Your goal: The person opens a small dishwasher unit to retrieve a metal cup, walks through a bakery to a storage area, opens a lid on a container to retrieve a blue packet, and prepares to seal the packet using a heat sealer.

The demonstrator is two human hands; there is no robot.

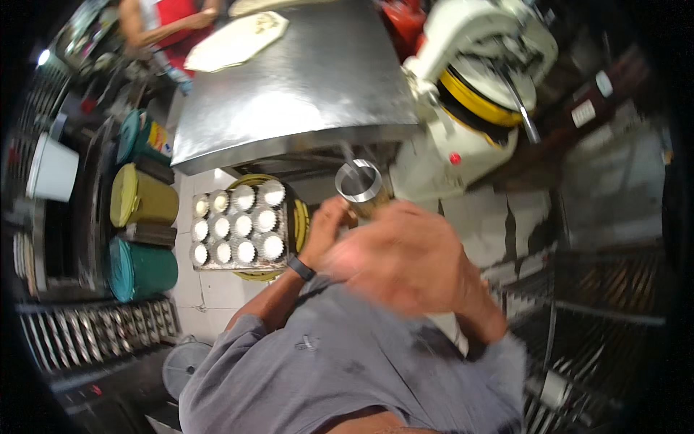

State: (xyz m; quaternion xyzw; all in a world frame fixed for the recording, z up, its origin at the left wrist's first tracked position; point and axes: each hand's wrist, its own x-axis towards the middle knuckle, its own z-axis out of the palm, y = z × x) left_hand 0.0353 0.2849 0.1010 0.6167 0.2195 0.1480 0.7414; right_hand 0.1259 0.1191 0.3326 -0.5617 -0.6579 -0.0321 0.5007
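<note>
Though blurred, canister [365, 194] apparently dark inside

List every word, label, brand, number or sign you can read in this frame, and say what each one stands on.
No text can be read clearly.
Multicoloured label on the teal-lidded bucket at left: too small and blurred.
Two whitish labels on the dark brown surface right of the mixer: too small and blurred.
Small dark mark on the grey shirt: unclear whether it is lettering.
</note>
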